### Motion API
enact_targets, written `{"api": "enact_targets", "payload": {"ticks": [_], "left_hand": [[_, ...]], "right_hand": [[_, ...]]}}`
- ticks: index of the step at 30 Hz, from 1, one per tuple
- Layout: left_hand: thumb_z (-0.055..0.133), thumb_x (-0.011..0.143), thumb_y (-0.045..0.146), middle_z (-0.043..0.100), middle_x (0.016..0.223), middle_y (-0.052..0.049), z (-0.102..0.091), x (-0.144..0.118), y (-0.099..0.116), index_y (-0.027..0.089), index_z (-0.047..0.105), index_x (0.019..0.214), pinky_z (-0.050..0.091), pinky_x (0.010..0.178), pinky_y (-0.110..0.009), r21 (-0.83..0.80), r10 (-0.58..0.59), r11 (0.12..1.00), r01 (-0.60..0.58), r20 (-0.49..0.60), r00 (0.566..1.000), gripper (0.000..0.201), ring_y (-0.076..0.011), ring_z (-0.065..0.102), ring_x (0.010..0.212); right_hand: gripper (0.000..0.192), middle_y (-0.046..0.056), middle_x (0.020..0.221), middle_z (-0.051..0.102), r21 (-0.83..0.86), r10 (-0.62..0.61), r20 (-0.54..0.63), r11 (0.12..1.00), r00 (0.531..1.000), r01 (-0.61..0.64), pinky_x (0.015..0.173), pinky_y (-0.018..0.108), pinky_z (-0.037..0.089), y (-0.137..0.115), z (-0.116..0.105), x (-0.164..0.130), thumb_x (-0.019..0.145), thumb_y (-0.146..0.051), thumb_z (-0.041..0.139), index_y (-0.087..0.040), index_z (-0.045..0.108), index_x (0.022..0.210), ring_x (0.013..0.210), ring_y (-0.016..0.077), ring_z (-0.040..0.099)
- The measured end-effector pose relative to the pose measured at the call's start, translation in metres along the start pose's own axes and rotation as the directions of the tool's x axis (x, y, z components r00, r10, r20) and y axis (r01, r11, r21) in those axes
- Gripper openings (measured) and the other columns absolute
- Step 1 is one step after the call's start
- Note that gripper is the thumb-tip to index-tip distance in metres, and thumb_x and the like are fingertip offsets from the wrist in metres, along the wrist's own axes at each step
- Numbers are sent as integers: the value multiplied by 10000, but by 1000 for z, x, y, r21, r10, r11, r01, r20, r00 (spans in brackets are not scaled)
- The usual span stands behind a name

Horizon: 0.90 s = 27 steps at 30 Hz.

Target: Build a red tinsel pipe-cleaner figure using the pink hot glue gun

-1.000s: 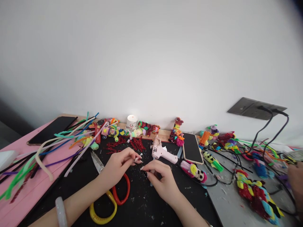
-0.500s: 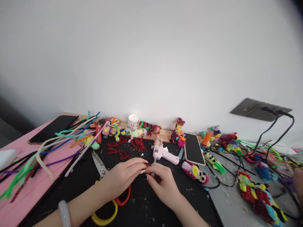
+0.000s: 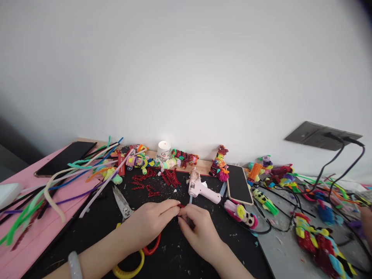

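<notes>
Hands met over black mat [image 3: 180,248]: left hand [image 3: 151,223] and right hand [image 3: 199,228] both pinched shut on small red glitter piece [image 3: 181,205], held between fingertips, equally near each. Long axis apparently ran left-right; pointing end hidden. Beyond lay pink glue gun [image 3: 200,188], red glitter pieces [image 3: 157,180].

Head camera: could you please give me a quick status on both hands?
Left hand and right hand meet fingertip to fingertip, pinching a small red glittery piece. Scissors lie under the left wrist. Pink glue gun just behind.
</notes>
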<state>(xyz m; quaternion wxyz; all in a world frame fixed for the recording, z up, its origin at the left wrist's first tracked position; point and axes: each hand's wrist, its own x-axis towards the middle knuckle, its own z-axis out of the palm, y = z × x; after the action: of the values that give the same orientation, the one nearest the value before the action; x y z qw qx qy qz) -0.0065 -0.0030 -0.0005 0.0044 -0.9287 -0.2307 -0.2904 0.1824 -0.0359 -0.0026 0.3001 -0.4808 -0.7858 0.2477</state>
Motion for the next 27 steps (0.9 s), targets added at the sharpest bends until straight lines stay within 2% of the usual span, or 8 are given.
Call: {"api": "enact_targets", "payload": {"ticks": [4,7,13,17,20,22,25,27], "left_hand": [[268,955,139,669,980,-107,-1,0,0,106,592,998,547,641,-252,9,23,1000,-23,38,999,328,-179,658,799],[262,957,146,666,968,-104,1,-1,0,118,605,969,541,621,-249,-21,-16,1000,17,69,997,344,-172,658,769],[376,927,152,654,1009,-96,8,-5,-4,149,612,977,539,751,-255,-163,-155,975,151,-15,988,241,-174,645,883],[440,890,120,642,981,-89,7,-2,-8,146,593,962,529,782,-246,-357,-342,884,301,-56,938,171,-163,636,889],[451,877,111,623,933,-77,4,2,-8,134,591,917,536,690,-190,-538,-420,764,356,5,908,147,-121,642,765],[496,860,124,616,915,-65,3,4,-7,138,601,892,530,665,-176,-609,-412,702,369,74,908,110,-110,632,732],[560,836,145,619,900,-44,5,5,-3,158,615,866,510,681,-186,-638,-359,678,365,146,922,64,-114,616,747],[553,842,145,624,881,-31,6,5,0,172,617,850,493,705,-201,-635,-330,684,359,170,929,69,-122,612,771]], "right_hand": [[126,-31,629,468,-66,-2,22,998,1000,3,532,210,330,0,1,-1,815,-110,482,-190,534,732,571,113,457],[113,-31,633,476,-88,5,34,996,999,-2,535,210,339,1,2,-1,816,-119,483,-194,551,766,572,115,467],[130,-31,646,511,-65,-12,69,998,998,16,565,210,365,-1,2,-1,822,-141,494,-206,595,872,577,114,495],[134,-33,599,472,-13,-28,-7,1000,1000,28,530,213,327,-2,-1,-1,826,-170,503,-182,548,700,542,105,453],[273,-32,566,431,21,21,-140,1000,990,-18,512,221,300,1,-3,0,870,-190,441,-181,454,598,528,105,418],[245,-25,599,452,56,81,-185,996,979,-72,523,221,312,3,-4,0,896,-199,405,-179,485,665,548,110,426],[124,-23,665,491,97,128,-141,989,982,-115,540,216,332,3,-4,1,894,-195,418,-183,519,822,579,113,445],[128,-28,657,484,87,112,-86,991,990,-104,542,215,329,2,-3,1,886,-179,426,-187,502,783,583,112,445]]}}
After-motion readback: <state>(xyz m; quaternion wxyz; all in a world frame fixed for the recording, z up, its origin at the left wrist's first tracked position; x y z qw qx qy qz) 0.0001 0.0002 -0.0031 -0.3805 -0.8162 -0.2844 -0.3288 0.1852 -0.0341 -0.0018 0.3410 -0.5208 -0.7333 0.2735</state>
